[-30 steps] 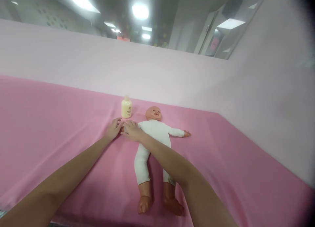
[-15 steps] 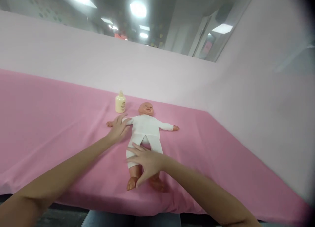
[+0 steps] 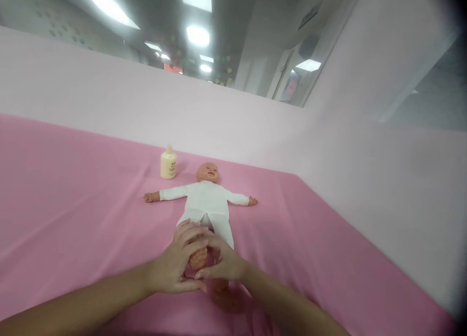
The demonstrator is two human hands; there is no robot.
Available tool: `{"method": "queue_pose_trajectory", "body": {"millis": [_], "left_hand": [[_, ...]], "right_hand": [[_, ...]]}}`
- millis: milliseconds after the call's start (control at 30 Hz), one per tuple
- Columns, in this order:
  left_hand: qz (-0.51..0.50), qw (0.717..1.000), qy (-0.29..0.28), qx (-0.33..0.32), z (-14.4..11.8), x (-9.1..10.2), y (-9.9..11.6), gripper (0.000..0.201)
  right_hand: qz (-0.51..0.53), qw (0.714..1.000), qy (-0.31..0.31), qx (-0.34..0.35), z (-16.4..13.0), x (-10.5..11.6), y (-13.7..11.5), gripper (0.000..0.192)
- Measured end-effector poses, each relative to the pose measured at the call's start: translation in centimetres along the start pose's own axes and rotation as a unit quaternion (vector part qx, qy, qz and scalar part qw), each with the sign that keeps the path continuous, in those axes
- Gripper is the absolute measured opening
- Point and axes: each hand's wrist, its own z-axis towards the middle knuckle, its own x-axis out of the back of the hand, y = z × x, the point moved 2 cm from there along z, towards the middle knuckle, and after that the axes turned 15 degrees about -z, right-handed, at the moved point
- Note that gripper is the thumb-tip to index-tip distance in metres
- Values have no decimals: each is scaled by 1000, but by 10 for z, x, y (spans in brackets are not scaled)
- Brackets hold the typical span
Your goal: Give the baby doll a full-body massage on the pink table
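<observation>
A baby doll (image 3: 206,198) in a white long-sleeved suit lies on its back, head toward the wall and arms spread. My left hand (image 3: 177,263) curls round the outer side of its raised leg on my left, fingers over the top. From the other side my right hand (image 3: 224,260) closes round the same leg, its fingertips meeting those of my left hand. Between the two hands the doll's bare foot (image 3: 198,259) shows, sole toward me. The other foot (image 3: 224,297) rests lower down, partly in shadow below my right hand.
A pale yellow bottle (image 3: 168,166) stands left of the doll's head. Pink cloth (image 3: 91,195) covers the table. Behind it rises a pale wall (image 3: 120,102) with a window (image 3: 248,49) above; another wall closes off the right side.
My left hand has come down from the doll's arm to its leg. My right hand has closed round that leg too, and the foot is now raised. The view has shifted slightly.
</observation>
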Motion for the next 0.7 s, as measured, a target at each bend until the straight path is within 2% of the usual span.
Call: {"method": "queue_pose_trajectory", "body": {"millis": [100, 167, 233, 333, 467, 600, 700], "left_hand": [[5, 997, 0, 73, -1, 0, -6, 85], [2, 995, -26, 95, 1, 0, -4, 80], [-8, 994, -56, 93, 4, 1, 0, 69], [-23, 994, -96, 52, 6, 2, 7, 53], [-35, 994, -99, 10, 3, 2, 13, 49], [-44, 993, -106, 10, -1, 3, 17, 44], [-45, 991, -126, 11, -3, 6, 19, 41]], "right_hand": [[135, 987, 76, -47, -5, -4, 5, 59], [132, 984, 106, -57, -10, -6, 6, 57], [74, 990, 111, -37, -15, -5, 4, 58], [-30, 996, 85, 13, -23, -4, -1, 54], [-112, 987, 75, 86, -33, -3, 0, 49], [-210, 968, 67, 123, -43, -8, 7, 60], [-243, 957, 70, 140, -47, -11, 9, 71]]}}
